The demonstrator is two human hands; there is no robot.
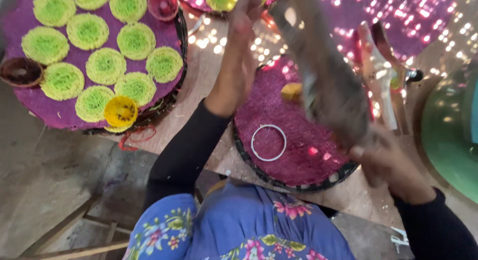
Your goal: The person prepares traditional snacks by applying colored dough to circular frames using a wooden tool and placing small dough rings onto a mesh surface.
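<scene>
My right hand (389, 169) grips the near end of a long grey-brown tool (326, 81), blurred by motion, that slants across a round tray with magenta mesh (279, 110). A white ring (269, 143) lies on that mesh, and a small yellow lump (291, 91) sits near its far side. My left hand (240, 51) is raised over the tray's far left edge, its back towards me and its fingers near the tool's far end. Whether it holds anything is hidden. Both arms wear black sleeves.
At the left, a second round tray with purple mesh (74, 115) carries several green noodle rounds (105, 66) and a yellow cup (120, 111). A small red bowl (162, 3) and a brown bowl (21, 71) sit at its rim. A green basin (450, 135) stands at the right.
</scene>
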